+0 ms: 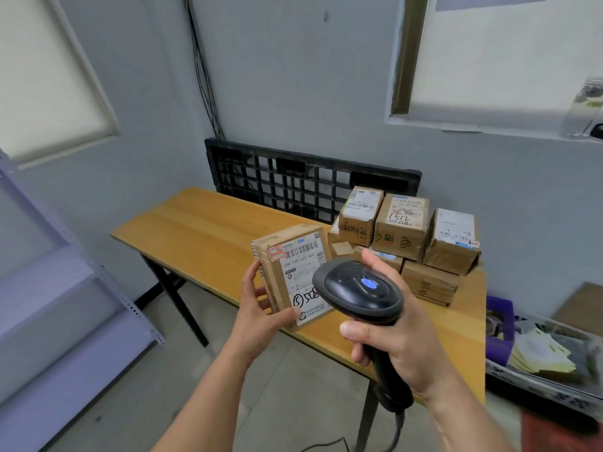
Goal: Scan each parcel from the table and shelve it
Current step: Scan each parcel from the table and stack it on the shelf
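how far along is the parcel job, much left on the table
Done: nothing shows on the visible part of the shelf. In hand: the left hand holds one parcel, label up; the right hand aims the scanner at it. Left: several stacked boxes on the table, plus shelving this one.

Cardboard, paper, plastic, wood, metal.
Matt brown cardboard with smooth white paper labels on parcel (293, 272) and on stacked parcels (401, 226) at 2 o'clock; smooth, slightly glossy black plastic on scanner (357, 290); smooth light wood with soft shine on table (202, 230); matt black plastic on pallet (293, 181) at 12 o'clock; matt painted metal on shelf (98, 288) at 9 o'clock.
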The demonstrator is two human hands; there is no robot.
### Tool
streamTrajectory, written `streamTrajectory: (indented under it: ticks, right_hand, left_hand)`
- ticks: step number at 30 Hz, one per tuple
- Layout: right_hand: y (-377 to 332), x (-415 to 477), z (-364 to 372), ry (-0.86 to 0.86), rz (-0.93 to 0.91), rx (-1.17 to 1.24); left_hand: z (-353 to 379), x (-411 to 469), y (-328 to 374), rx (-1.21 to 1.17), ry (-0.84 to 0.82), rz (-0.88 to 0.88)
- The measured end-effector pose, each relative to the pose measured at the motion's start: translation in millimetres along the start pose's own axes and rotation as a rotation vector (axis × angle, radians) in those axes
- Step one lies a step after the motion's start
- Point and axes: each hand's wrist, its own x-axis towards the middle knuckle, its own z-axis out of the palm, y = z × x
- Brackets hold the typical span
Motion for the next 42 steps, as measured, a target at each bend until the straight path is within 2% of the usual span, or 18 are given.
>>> streamTrajectory:
  ticks: [6, 11, 18, 24, 32, 42]
  right_hand:
    - [9, 0, 5, -0.036, -0.004, 0.047]
    - [18, 4, 17, -0.091, -0.017, 0.051]
    - [19, 5, 69, -0.117, -0.077, 0.030]
    - [12, 5, 147, -0.134, -0.116, -0.010]
    - [8, 6, 290, -0.197, -0.167, -0.026]
    - [8, 15, 445, -0.406, -0.179, -0.005]
  left_hand:
    - [-9, -17, -2, 0.028, 0.084, -0.023]
    - [-34, -38, -5, 0.091, 0.230, -0.058]
    - [-88, -63, -7, 0.061, 0.339, 0.002]
    - [-166, -90, -12, 0.027, 0.378, 0.030]
    - [-309, -136, -30, 0.062, 0.473, 0.030]
    - [-451, -195, -48, 0.106, 0.704, 0.098]
